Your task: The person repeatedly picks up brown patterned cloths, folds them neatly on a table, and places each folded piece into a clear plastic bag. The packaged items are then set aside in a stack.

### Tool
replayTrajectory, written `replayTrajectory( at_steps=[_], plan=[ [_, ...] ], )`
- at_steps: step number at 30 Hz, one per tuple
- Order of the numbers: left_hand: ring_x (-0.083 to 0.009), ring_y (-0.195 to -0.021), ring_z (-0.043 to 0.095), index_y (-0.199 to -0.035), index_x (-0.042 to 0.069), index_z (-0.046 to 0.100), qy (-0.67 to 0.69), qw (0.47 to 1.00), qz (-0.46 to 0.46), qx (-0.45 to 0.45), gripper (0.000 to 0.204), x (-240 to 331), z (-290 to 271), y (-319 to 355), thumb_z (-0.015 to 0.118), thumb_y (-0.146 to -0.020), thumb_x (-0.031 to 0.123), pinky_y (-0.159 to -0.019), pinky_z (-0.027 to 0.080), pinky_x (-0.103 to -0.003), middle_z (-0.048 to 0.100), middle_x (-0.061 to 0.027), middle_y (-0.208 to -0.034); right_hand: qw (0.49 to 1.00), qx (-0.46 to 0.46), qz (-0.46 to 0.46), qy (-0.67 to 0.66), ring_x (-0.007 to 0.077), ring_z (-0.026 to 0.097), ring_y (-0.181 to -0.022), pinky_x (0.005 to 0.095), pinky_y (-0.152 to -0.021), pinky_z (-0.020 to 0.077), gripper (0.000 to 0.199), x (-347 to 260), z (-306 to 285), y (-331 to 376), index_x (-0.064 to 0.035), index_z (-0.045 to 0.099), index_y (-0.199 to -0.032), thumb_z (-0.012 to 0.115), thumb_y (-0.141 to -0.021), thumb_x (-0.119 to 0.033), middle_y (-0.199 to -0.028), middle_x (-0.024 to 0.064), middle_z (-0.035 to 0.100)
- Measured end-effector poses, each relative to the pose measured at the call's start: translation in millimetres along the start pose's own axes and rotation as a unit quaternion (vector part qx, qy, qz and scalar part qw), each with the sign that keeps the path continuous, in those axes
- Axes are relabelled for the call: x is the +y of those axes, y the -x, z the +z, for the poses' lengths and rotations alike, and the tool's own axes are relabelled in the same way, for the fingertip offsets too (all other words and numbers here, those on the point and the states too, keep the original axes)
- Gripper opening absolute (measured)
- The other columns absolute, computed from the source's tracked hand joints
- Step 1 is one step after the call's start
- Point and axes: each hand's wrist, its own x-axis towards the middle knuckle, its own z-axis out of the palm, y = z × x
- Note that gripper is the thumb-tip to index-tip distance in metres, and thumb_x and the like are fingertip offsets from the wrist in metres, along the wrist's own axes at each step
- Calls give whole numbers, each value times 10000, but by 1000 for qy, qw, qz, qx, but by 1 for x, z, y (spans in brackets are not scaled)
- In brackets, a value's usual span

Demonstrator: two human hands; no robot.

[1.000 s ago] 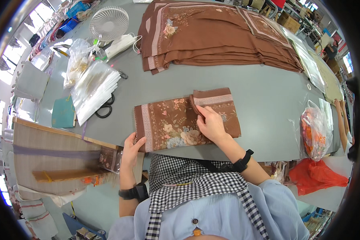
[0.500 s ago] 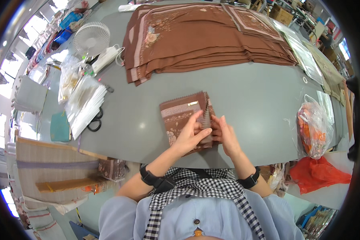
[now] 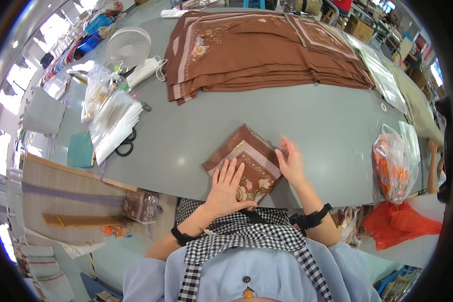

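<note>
A brown floral scarf (image 3: pixel 259 176), folded into a small square with a fringed edge, lies turned cornerwise at the table's front edge. My left hand (image 3: pixel 228 189) rests flat over its left side, fingers stretched out. At the scarf's right edge is my right hand (image 3: pixel 291 161), its fingers extended and the thumb close to the cloth; whether it touches is hard to tell. Farther back, a wide stack of brown scarves (image 3: pixel 246 55) with floral borders spreads across the table.
On the left are a white fan (image 3: pixel 129 46), clear plastic sleeves (image 3: pixel 113 121), black scissors (image 3: pixel 126 143) and a teal pad (image 3: pixel 80 149). A clear bag with orange contents (image 3: pixel 395 163) stands right, above a red plastic bag (image 3: pixel 400 224). Another person's arm (image 3: pixel 432 163) shows at far right.
The scarf has turned from upright to cornerwise and now lies flat with its floral face up. My left hand has gone from holding its fold to lying flat on it.
</note>
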Motion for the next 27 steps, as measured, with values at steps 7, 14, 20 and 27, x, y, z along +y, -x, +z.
replayTrajectory(
  at_steps=[7, 14, 20, 27],
  plan=[
    [-259, -1283, 444, -1200, 180, 630, 20, 998, 28, 46, 367, -53, -41, 22, 635, -836, 133, -1065, 303, -523, 516, -61, -1318, 900, -144, -370, 181, 384, 419, -1284, 603, -1043, 300, 369, -53, 57, 3, -155, 658, -1158, 689, -805, -261, -1304, 108, 526],
    [-223, -1222, 478, -1182, 292, 638, -39, 998, 52, -10, 420, -79, -37, 21, 581, -817, 92, -1051, 302, -493, 530, -34, -1290, 883, -219, -306, 281, 478, 225, -1384, 743, -1025, 112, 750, -34, 97, 18, -234, 554, -1326, 705, -696, -612, -1485, 130, 367],
    [-324, -1035, 602, -1076, 47, 662, 61, 965, -110, 229, 242, -195, -146, 0, 501, -909, 116, -929, 467, -411, 660, -166, -1045, 926, -145, -255, 238, 407, 427, -1287, 512, -1035, 352, 482, -20, 47, -16, -93, 581, -1247, 647, -770, -71, -1346, 159, 513],
    [-387, -1090, 570, -1232, 3, 562, -227, 953, -160, 120, 361, -373, -227, 23, 483, -907, 140, -937, 450, -462, 604, -241, -1171, 908, -110, -350, 203, 338, 537, -1113, 458, -956, 442, 420, 28, 10, -24, -102, 631, -1102, 662, -685, -62, -1160, 133, 586]
  ],
)
